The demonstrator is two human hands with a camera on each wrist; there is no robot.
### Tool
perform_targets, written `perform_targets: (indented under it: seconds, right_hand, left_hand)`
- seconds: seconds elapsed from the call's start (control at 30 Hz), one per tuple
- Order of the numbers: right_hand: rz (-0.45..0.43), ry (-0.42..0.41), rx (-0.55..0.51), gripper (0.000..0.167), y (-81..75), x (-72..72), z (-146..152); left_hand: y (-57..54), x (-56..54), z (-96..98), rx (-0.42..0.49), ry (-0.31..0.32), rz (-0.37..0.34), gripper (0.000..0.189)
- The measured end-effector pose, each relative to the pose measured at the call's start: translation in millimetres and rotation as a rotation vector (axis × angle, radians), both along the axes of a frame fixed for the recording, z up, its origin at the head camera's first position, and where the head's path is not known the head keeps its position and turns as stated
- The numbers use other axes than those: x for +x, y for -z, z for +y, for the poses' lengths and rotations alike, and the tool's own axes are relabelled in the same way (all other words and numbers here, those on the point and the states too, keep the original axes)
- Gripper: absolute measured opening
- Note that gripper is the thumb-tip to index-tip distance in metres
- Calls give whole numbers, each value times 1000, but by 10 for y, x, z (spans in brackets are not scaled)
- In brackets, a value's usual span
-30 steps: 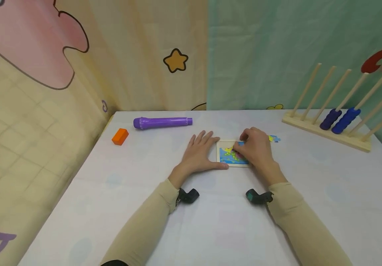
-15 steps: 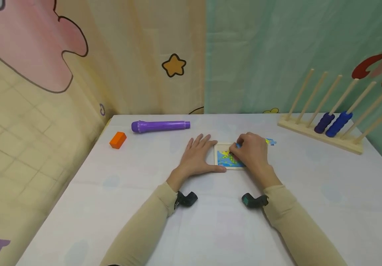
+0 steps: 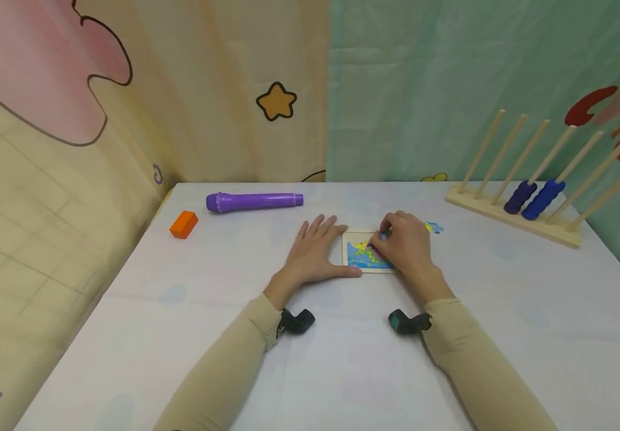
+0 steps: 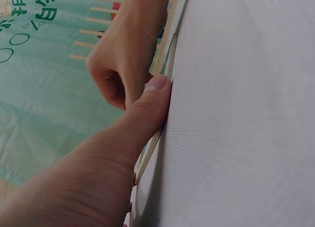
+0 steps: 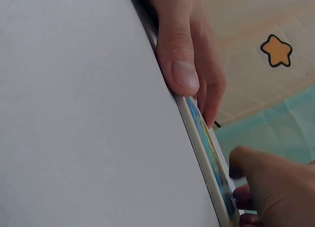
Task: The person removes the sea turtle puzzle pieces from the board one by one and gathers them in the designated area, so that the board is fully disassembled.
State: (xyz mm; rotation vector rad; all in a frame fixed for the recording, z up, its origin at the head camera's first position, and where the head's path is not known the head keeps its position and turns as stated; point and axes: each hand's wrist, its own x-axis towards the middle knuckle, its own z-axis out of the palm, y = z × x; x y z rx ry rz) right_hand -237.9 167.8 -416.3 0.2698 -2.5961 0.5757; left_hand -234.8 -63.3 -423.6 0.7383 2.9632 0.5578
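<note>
In the head view, a small jigsaw puzzle (image 3: 360, 258) with a blue and yellow picture lies in a pale wooden frame on the white table. Bare wood shows in its upper left part. My left hand (image 3: 314, 254) rests spread at the frame's left side, thumb along the near edge and index finger at the far corner. Over the puzzle's right half, my right hand (image 3: 408, 245) has its fingers curled, thumb and index fingertip pinching at a puzzle piece mostly hidden by them. In the right wrist view, its fingertips (image 5: 242, 195) sit right at the puzzle's surface.
A loose yellow and blue puzzle piece (image 3: 435, 227) lies just beyond the right hand. Further back are a purple toy microphone (image 3: 256, 202), an orange block (image 3: 184, 224) at left, and a wooden peg stand (image 3: 509, 218) with blue and dark purple beads at right.
The head view has shifted slightly. Both hands keep nearly the same places on the puzzle, with only slight movement of the right fingers.
</note>
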Motion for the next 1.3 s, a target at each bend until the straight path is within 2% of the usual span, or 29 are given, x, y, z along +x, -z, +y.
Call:
perform_targets:
  seconds: [0.2, 0.3, 0.53, 0.73, 0.83, 1.0, 1.3]
  right_hand:
    - [-94, -3, -60, 25, -41, 53, 4]
    - [-123, 10, -47, 23, -81, 73, -12]
    - [-143, 43, 77, 20, -161, 67, -142]
    - [-144, 41, 27, 19, -162, 70, -106]
    - [-145, 6, -6, 20, -146, 84, -61]
    - [-152, -103, -35, 22, -103, 94, -22]
    - [-126, -239, -82, 9, 0, 60, 89]
  left_hand:
    - [-5, -5, -7, -4, 3, 1, 110]
    - [8, 2, 11, 3, -2, 14, 110]
    - [33, 38, 5, 16, -3, -14, 110]
    - [21, 22, -3, 13, -8, 13, 109]
    - [-4, 12, -10, 12, -2, 17, 110]
    - [-16, 5, -18, 1, -7, 12, 110]
    - [-10, 16, 7, -9, -6, 23, 109]
